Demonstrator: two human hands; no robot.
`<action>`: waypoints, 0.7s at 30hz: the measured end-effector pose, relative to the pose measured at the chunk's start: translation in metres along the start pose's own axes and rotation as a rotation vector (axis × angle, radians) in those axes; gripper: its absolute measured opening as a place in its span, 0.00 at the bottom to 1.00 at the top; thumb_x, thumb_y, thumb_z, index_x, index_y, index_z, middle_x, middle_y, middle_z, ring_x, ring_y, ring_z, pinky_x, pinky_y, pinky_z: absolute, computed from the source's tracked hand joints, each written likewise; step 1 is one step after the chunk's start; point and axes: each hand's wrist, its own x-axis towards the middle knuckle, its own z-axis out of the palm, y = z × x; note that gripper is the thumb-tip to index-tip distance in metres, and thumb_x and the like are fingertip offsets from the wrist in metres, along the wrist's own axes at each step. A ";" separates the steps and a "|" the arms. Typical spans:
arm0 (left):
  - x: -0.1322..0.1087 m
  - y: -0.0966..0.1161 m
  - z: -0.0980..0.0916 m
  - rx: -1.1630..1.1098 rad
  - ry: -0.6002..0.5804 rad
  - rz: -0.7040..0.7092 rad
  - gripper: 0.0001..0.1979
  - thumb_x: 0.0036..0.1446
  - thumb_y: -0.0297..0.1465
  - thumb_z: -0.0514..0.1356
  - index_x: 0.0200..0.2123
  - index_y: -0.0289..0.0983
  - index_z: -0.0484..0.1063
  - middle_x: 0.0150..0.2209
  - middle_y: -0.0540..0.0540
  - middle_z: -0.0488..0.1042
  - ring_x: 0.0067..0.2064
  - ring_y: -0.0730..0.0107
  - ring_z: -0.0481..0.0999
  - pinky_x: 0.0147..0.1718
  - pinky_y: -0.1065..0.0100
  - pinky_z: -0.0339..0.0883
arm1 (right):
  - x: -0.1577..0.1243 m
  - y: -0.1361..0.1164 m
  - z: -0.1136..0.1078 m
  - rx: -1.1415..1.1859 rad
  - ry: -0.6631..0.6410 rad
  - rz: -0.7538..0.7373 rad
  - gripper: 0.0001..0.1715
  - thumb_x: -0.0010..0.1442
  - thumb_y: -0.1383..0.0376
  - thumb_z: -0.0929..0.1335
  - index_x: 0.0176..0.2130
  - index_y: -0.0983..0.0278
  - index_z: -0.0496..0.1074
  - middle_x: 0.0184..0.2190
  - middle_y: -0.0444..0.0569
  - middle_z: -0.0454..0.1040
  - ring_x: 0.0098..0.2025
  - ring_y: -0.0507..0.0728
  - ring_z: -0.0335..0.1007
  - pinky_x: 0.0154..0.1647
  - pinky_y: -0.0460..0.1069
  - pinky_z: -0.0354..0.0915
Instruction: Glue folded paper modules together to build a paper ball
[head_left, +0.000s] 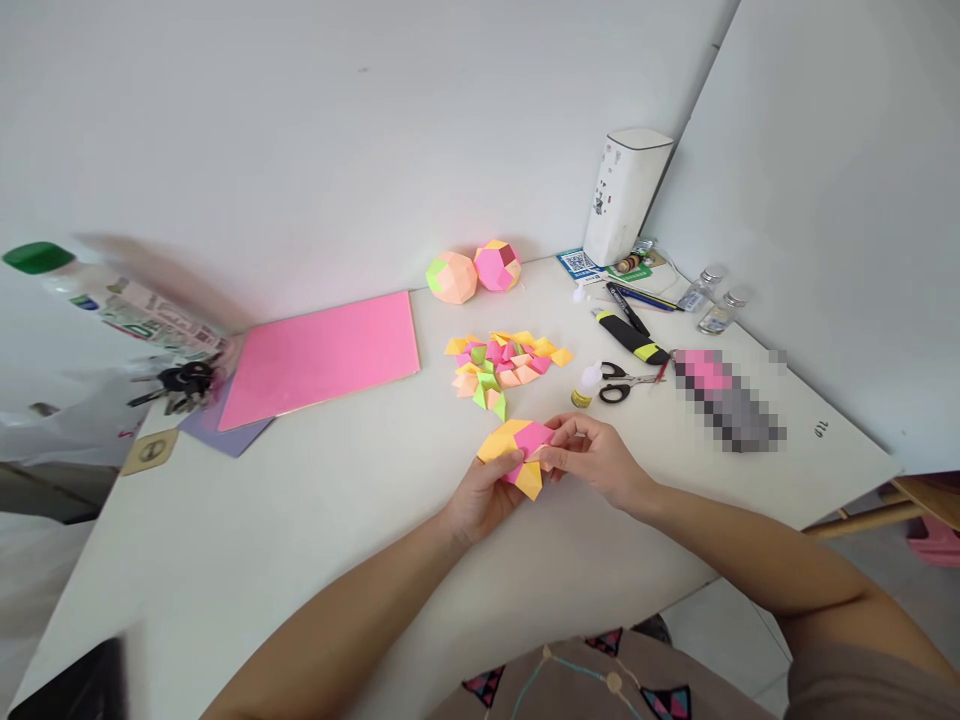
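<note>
Near the front of the white table, a partly built origami ball [504, 438] of yellow and pink folded paper is held up between my hands. My left hand [484, 495] grips it from the left and below, thumb on top. The fingers of my right hand [589, 455] pinch its right edge, where a pale orange bit shows. What lies between those fingertips is mostly hidden. Just beyond sits a loose pile of folded paper units [510, 362] in yellow, pink, orange and green. Two finished paper balls [452, 278] rest side by side near the wall.
Pink paper sheets [322, 355] lie at the left, near a white bottle [142, 305] and keys [184, 383]. To the right are a small glue bottle [586, 386], scissors [616, 382], a utility knife [630, 338], pens, glass jars [724, 311] and a white container [624, 200].
</note>
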 end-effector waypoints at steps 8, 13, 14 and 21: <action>-0.001 -0.003 -0.003 0.002 0.043 0.012 0.10 0.53 0.28 0.60 0.40 0.33 0.71 0.37 0.42 0.73 0.40 0.63 0.71 0.42 0.61 0.63 | 0.002 0.008 -0.002 0.019 -0.033 0.054 0.20 0.44 0.56 0.75 0.29 0.64 0.65 0.25 0.44 0.74 0.25 0.52 0.73 0.32 0.51 0.71; -0.001 -0.003 -0.003 -0.008 0.040 0.020 0.11 0.53 0.28 0.60 0.41 0.33 0.71 0.38 0.42 0.72 0.41 0.63 0.70 0.44 0.60 0.63 | 0.003 0.007 -0.003 0.036 -0.048 0.086 0.19 0.43 0.57 0.75 0.28 0.65 0.67 0.25 0.44 0.74 0.26 0.52 0.73 0.33 0.51 0.71; -0.001 -0.003 -0.002 -0.008 0.039 0.019 0.11 0.53 0.28 0.60 0.41 0.34 0.71 0.38 0.42 0.72 0.41 0.62 0.71 0.44 0.60 0.63 | 0.003 0.007 -0.003 0.040 -0.048 0.090 0.19 0.42 0.57 0.75 0.28 0.65 0.67 0.25 0.44 0.74 0.27 0.52 0.73 0.33 0.51 0.72; -0.001 -0.004 -0.004 -0.017 0.039 0.026 0.12 0.52 0.28 0.61 0.42 0.34 0.71 0.38 0.42 0.73 0.42 0.61 0.71 0.45 0.60 0.62 | 0.004 0.000 -0.003 0.039 -0.063 0.134 0.18 0.43 0.57 0.75 0.28 0.66 0.70 0.25 0.45 0.75 0.28 0.52 0.72 0.35 0.51 0.71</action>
